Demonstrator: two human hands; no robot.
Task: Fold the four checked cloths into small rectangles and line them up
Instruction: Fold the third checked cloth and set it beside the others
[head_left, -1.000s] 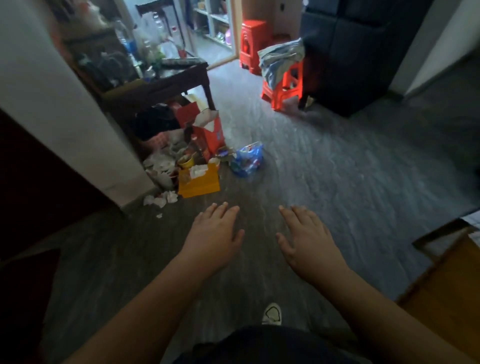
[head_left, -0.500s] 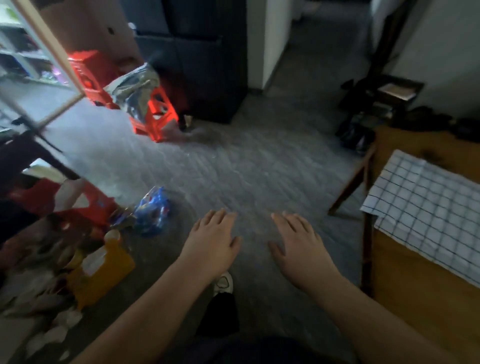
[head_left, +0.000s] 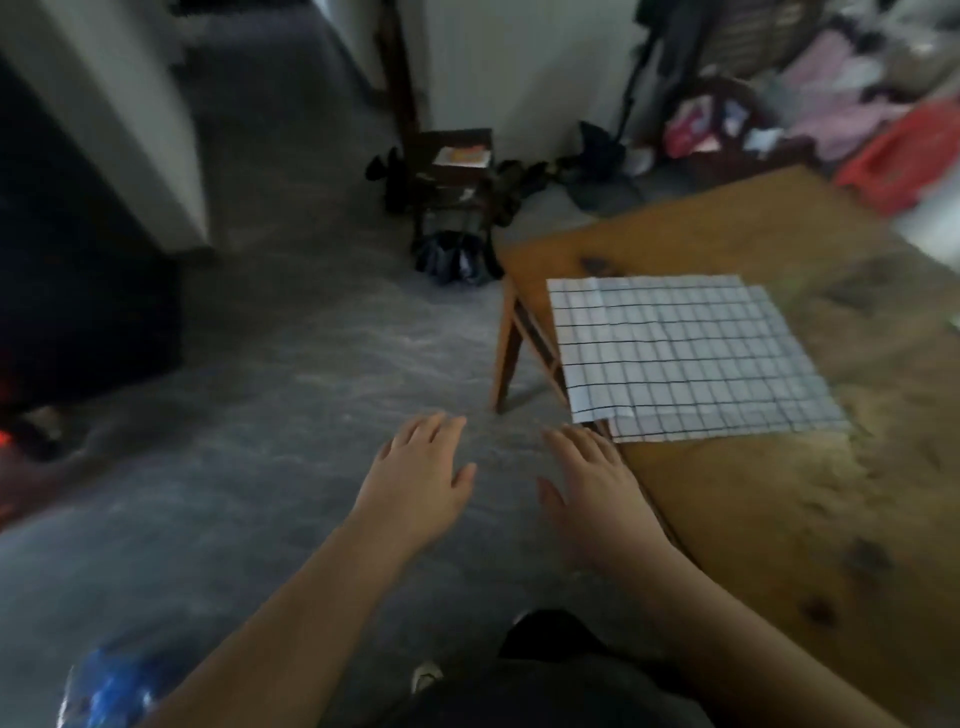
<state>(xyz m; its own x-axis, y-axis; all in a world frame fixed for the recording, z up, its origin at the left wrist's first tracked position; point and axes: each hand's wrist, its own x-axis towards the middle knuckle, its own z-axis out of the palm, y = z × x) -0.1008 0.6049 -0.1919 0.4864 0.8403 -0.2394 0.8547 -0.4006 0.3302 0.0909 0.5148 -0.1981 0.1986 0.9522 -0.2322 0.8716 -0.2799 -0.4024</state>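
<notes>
Since half a second ago the desk (head_left: 769, 545) has slid further into view, with the checked cloths (head_left: 685, 353) lying flat and unfolded on it, overhanging its left edge. My left hand (head_left: 421, 478) and right hand (head_left: 592, 483) hover above the floor (head_left: 260, 467) beside the desk, each grip wide, holding nothing.

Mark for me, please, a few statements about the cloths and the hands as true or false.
1. The checked cloths lie flat on the wooden table. True.
2. The right hand grips a cloth corner. False: it holds nothing, and its fingers are straight.
3. The left hand is open above the floor. True.
4. The cloths are folded into small rectangles. False: they lie unfolded, stacked slightly offset.
</notes>
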